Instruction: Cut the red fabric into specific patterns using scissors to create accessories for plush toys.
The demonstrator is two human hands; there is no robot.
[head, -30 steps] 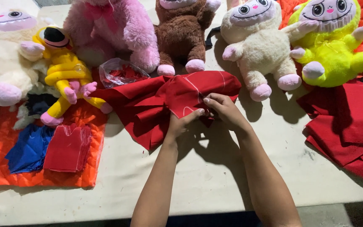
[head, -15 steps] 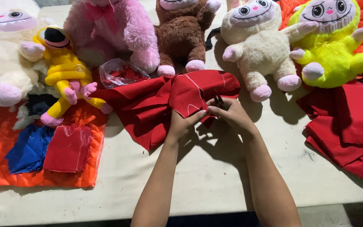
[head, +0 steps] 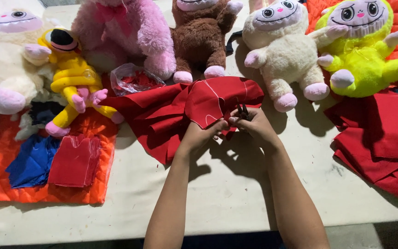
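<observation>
Since the earlier frames both hands have barely shifted, while the marked flap of the red cloth (head: 185,113) at centre frame now stands a little higher. Left hand (head: 199,136) pinches that flap's lower edge; right hand (head: 254,127) closes its fingers around small dark snips (head: 242,110) beside it. Light, limp and prone to creasing, the cloth looks best gripped at an edge, near the cut.

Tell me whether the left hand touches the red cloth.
Touching. The head view shows the left hand pinching the edge of the red cloth, fingers overlapping it.
</observation>
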